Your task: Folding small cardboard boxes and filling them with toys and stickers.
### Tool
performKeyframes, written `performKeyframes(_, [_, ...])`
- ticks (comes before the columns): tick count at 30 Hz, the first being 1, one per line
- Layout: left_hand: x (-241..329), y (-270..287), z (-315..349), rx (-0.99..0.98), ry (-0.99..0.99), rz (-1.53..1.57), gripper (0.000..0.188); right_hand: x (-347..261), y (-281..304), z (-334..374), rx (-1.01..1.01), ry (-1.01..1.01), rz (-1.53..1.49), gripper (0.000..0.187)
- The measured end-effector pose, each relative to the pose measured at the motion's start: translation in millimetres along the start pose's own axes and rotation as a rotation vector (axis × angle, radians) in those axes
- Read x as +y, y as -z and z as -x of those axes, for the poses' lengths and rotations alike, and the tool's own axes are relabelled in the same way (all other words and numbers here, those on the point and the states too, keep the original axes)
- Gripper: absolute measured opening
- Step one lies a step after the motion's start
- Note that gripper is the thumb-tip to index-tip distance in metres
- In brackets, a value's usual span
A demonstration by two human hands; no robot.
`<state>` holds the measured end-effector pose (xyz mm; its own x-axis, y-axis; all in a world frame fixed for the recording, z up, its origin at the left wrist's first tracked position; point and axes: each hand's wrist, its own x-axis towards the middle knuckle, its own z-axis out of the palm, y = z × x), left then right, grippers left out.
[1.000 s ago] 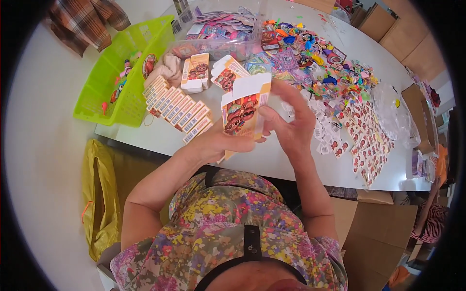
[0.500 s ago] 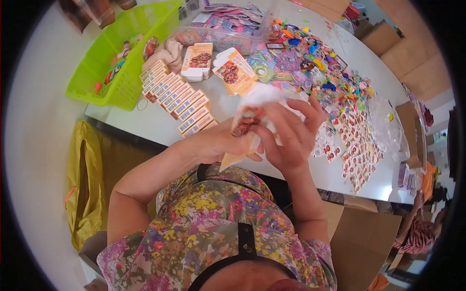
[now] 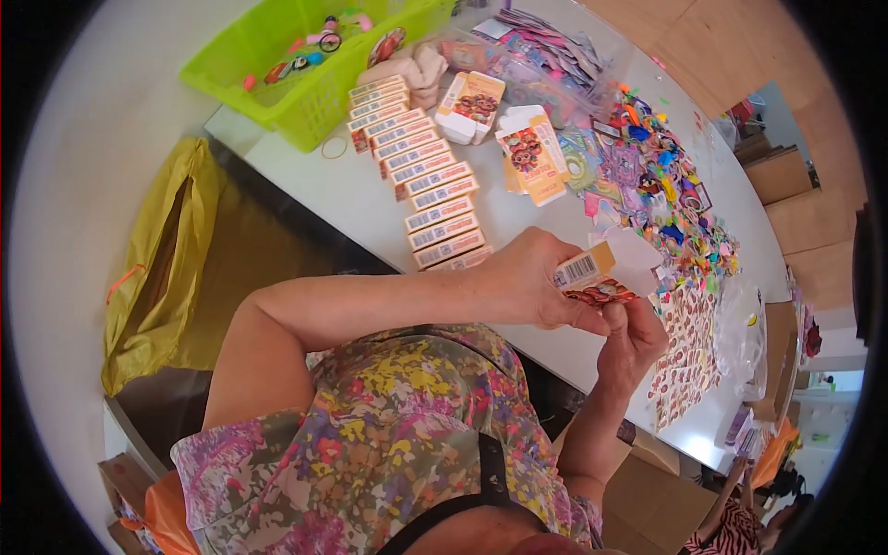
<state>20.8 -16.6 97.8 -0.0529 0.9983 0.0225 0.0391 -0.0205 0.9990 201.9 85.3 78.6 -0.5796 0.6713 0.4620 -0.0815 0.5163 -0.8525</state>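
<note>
A small yellow and white carton (image 3: 585, 268) with a red picture and a barcode is held over the table's front part. Its white flap stands up at the far end. My left hand (image 3: 538, 282) is closed round the carton's left side. The thumb and fingers of my right hand (image 3: 635, 340) pinch its near right edge. Beyond my left hand stands a row of closed small cartons (image 3: 442, 190), lined up on the table. An unfolded carton (image 3: 536, 153) lies farther back, beside an open-ended carton (image 3: 470, 106). What is inside the held carton cannot be seen.
A green plastic basket (image 3: 319, 116) with small toys stands at the far left. On the right are a heap of colourful trinkets (image 3: 671, 176), a spread of printed stickers (image 3: 684, 361) and a clear plastic bag (image 3: 740, 338). A clear bin (image 3: 546, 69) holds packets.
My view has shifted, so the table's things appear elsewhere. The carton is turned, its barcode side now showing. My right hand has moved from above it to its near edge.
</note>
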Motion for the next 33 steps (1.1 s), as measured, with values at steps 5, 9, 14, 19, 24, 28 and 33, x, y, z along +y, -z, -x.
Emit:
performKeyframes(5, [-39,-27,10,0.206,-0.231,0.404,0.034,-12,-4,17,0.059,-0.088,0.178,0.014])
performKeyframes(9, [-50,-35,23,0.225,-0.152,0.352,0.042,-11,-10,35,0.066,-0.284,-0.042,0.013])
performKeyframes(14, [-47,-37,40,0.353,-0.043,0.006,0.07,3,-25,62,0.218,-0.32,-0.023,0.025])
performKeyframes(19, [-65,-37,49,0.242,-0.274,-0.238,0.071,29,-25,92,0.224,-0.147,-0.097,0.047])
performKeyframes(24, [-71,-38,51,0.236,-0.417,-0.315,0.064,42,-11,108,0.095,-0.092,-0.019,0.04])
performKeyframes(28, [-59,-33,53,0.071,-0.161,-0.227,0.048,31,-4,82,0.016,-0.067,0.202,0.02])
performKeyframes(33, [-71,-34,39,0.138,-0.303,-0.432,0.03,31,-10,76,0.001,-0.243,0.004,0.011])
